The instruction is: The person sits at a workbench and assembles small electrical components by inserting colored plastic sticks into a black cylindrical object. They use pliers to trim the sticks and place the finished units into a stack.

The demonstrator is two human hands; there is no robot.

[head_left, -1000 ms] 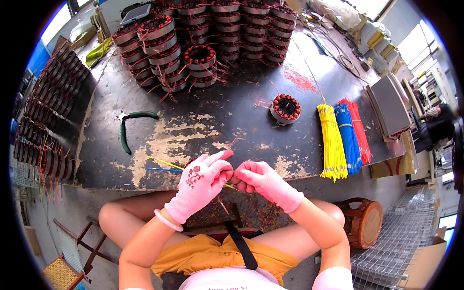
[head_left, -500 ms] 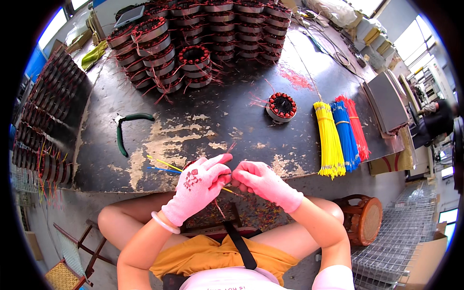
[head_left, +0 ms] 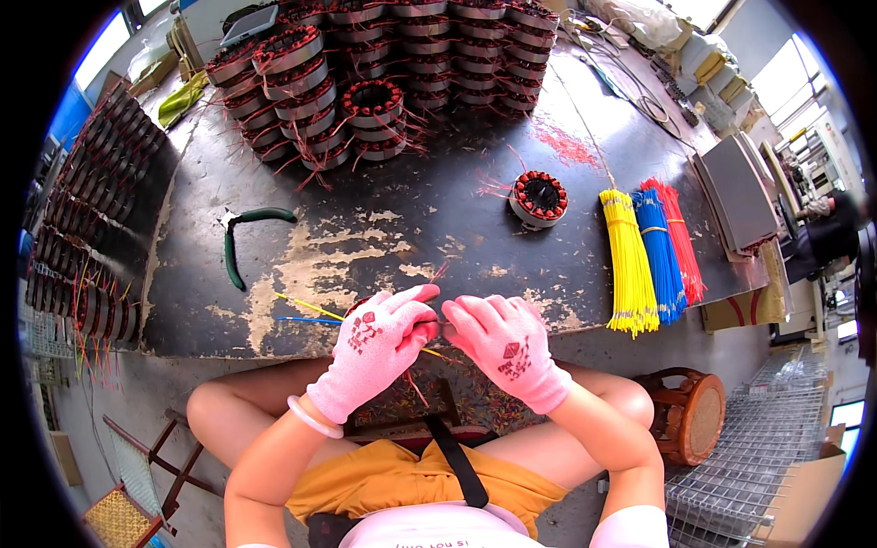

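pinching thin wire (head_left: 437, 352), both hands

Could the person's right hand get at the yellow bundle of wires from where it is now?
Probably yes. The yellow wire bundle lies on the table to the right of the right hand, with bare tabletop between them, but the hand seems busy pinching a thin wire.
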